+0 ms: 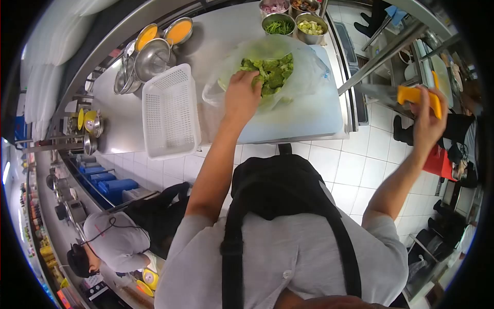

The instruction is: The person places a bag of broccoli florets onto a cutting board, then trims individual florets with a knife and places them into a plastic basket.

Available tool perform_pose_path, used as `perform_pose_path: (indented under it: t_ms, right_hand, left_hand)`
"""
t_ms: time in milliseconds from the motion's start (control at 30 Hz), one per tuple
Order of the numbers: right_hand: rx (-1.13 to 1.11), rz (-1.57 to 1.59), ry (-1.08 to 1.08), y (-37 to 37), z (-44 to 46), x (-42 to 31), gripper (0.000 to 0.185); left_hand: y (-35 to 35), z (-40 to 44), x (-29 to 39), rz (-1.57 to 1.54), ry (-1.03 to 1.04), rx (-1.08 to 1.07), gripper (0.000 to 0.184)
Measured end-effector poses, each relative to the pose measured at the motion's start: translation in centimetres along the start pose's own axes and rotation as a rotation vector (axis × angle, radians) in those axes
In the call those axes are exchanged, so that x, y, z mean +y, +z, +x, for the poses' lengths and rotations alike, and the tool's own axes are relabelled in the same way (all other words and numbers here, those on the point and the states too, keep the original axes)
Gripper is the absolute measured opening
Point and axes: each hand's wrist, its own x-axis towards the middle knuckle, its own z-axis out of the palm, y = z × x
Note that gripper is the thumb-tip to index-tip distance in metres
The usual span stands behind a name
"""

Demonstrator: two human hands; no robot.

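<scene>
My left hand (243, 95) reaches to the edge of a clear plastic bag (303, 77), its fingers curled on chopped green lettuce leaves (270, 74). The bag lies open on a pale blue cutting board (309, 121). Away from the table on the right, my right hand (428, 121) is closed around the yellow handle of a knife (411, 95). Its blade points left, toward the table edge, and is hard to make out against the background.
Left of the board stands a white perforated basket (172, 113). Beyond it are metal bowls (154, 59) and containers of orange liquid (178, 32). Several metal pots of cut vegetables (311, 28) stand at the far right corner. A co-worker (116, 237) bends over at lower left.
</scene>
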Motion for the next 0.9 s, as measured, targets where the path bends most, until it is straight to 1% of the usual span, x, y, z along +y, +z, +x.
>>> perform_pose_path:
  t_ms: [67, 100, 167, 200, 267, 300, 333, 433, 500, 567, 633, 733, 833, 867, 900]
  right_hand:
    - [-0.014, -0.051, -0.006, -4.2, -1.8, -3.5, 0.021]
    - [-0.032, -0.075, -0.02, -6.0, -2.8, -5.3, 0.021]
    - [0.011, -0.063, 0.046, -8.0, -5.0, -8.4, 0.021]
    - [-0.026, -0.055, -0.005, -8.8, -5.9, -9.0, 0.022]
    - [-0.094, 0.085, 0.047, -8.6, -8.0, -10.1, 0.023]
    - [-0.129, 0.161, 0.072, -7.9, -8.9, -10.2, 0.024]
    - [-0.145, 0.201, 0.119, -7.0, -10.0, -9.7, 0.025]
    - [-0.201, 0.389, 0.259, -0.3, -13.5, -8.1, 0.025]
    - [-0.213, 0.471, 0.369, 4.7, -15.8, -6.2, 0.028]
    - [-0.24, 0.618, 0.503, 8.7, -17.6, -3.6, 0.03]
    - [-0.221, 0.662, 0.576, 11.0, -18.9, -0.8, 0.026]
    - [-0.386, 0.491, 0.746, 9.1, -20.2, 6.0, 0.017]
    - [-1.103, 0.211, 0.783, 6.4, -19.1, 8.9, 0.012]
    - [-1.176, 0.148, 0.833, 7.6, -18.6, 4.6, 0.01]
    - [-1.291, 0.049, 0.806, 9.0, -18.3, 2.6, 0.01]
  left_hand:
    - [3.3, -0.1, -2.7, 0.129, -0.043, -0.153, 0.032]
    - [3.9, 0.0, -2.9, 0.188, -0.063, -0.227, 0.033]
    - [3.6, 0.0, -4.0, -0.019, -0.087, -0.12, 0.036]
    - [2.7, -0.1, -4.0, -0.121, -0.104, -0.07, 0.037]
    - [0.2, -0.8, -3.5, -0.717, -0.263, -0.025, 0.037]
    - [-1.8, -1.0, -2.9, -1.011, -0.336, -0.002, 0.038]
    - [-3.8, -1.6, -2.3, -1.247, -0.45, -0.04, 0.039]
    - [-7.5, -3.7, -1.4, -1.597, -0.397, -0.014, 0.041]
    - [-9.1, -4.8, -1.0, -1.676, -0.329, -0.015, 0.041]
    - [-10.4, -6.3, -1.0, -1.762, -0.285, -0.015, 0.042]
    - [-11.5, -8.0, -1.1, -1.848, -0.259, -0.01, 0.045]
    - [-12.7, -10.3, -1.1, -1.881, -0.289, 0.025, 0.046]
    - [-12.7, -12.9, -1.2, -1.805, -0.376, 0.112, 0.047]
    - [-12.6, -13.7, -1.2, -1.776, -0.42, 0.139, 0.047]
    - [-12.3, -14.7, -1.3, -1.746, -0.468, 0.158, 0.047]
